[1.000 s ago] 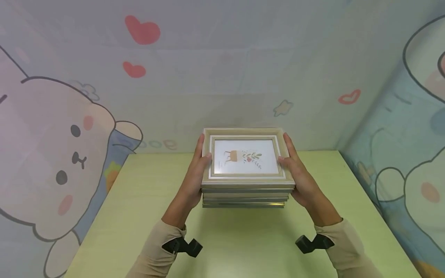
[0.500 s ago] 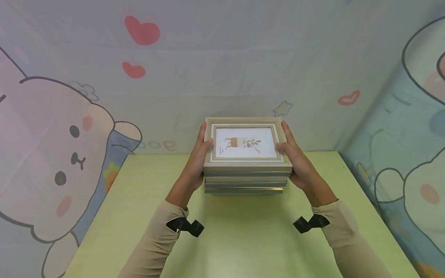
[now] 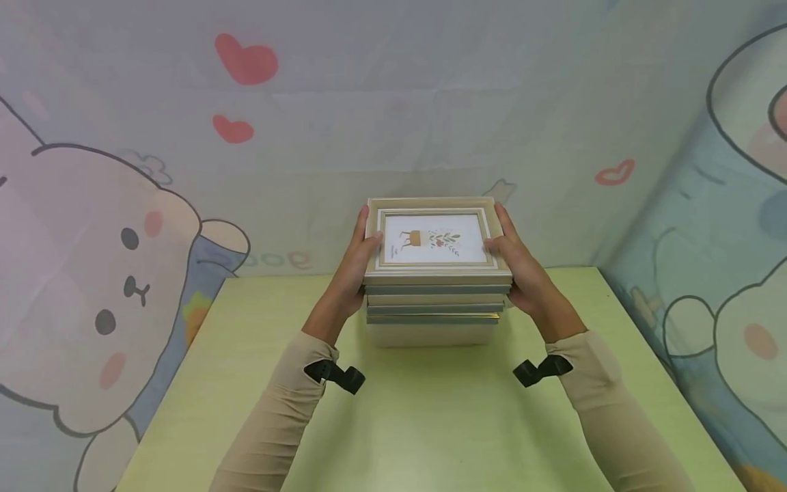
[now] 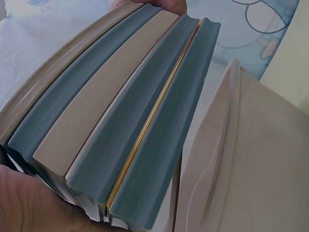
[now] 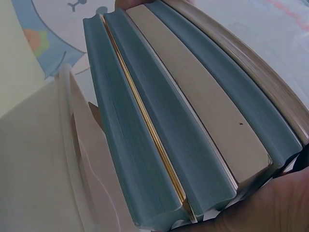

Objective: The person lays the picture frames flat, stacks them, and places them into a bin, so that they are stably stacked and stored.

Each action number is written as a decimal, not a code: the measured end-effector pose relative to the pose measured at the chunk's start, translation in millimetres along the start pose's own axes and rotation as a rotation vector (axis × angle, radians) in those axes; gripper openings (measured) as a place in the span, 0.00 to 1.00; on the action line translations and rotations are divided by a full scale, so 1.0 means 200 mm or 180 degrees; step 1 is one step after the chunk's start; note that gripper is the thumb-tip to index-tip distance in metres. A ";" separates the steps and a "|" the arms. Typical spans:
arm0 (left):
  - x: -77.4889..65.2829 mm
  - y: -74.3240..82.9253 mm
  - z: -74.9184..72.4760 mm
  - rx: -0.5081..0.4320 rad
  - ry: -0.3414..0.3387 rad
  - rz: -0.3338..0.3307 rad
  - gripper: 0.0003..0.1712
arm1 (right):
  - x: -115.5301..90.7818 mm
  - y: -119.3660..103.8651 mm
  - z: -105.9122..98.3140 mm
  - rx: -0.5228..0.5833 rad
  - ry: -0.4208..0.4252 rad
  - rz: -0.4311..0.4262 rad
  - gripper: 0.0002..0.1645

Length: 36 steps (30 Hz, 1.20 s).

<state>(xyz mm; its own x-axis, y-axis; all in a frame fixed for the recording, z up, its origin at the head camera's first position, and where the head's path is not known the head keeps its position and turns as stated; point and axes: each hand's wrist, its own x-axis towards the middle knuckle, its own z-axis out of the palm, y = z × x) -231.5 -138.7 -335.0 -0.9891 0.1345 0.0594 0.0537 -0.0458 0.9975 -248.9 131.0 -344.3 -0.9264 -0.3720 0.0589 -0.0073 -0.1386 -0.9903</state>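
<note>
In the head view both hands hold a stack of several picture frames (image 3: 438,279) between them. The left hand (image 3: 352,273) grips its left side and the right hand (image 3: 525,277) its right side, each thumb lying over the top frame's border. That top frame is cream, with a potted-plant print turned sideways. Cream and blue-grey frame edges (image 4: 140,116) alternate down the stack in the left wrist view, with a thin gold line between the lowest two. Beneath the stack stands an off-white box (image 3: 430,335), mostly hidden; its raised rim and wall (image 5: 43,154) show in the right wrist view.
A pale green table (image 3: 418,424) carries the box near its back edge. Behind it hangs a cloth backdrop (image 3: 393,130) with printed hearts and cartoon animals, which also runs along the right side. Black wrist cameras (image 3: 335,374) sit on both sleeves.
Both hands have moved the frame stack up the head view, toward the backdrop. The off-white box beneath it has come into sight. The grip is unchanged.
</note>
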 end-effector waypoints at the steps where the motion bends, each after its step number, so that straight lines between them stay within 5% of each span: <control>1: 0.01 0.00 0.00 0.0013 -0.0001 -0.0021 0.40 | 0.01 0.00 0.00 0.0005 0.0001 0.0019 0.46; 20: 0.14 -0.06 -0.08 -0.0256 0.0039 -0.0083 0.48 | 0.20 0.07 -0.03 0.0146 -0.0064 0.0191 0.48; 36: 0.29 -0.11 -0.03 -0.0289 0.0050 -0.0144 0.47 | 0.27 0.08 -0.14 0.0063 0.0017 0.0251 0.48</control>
<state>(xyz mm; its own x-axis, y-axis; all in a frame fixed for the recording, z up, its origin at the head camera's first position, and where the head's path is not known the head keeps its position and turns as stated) -290.5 -135.7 -354.3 -0.9923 0.1229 0.0129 -0.0031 -0.1296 0.9916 -309.8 133.4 -360.0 -0.9257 -0.3777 -0.0199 0.0731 -0.1270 -0.9892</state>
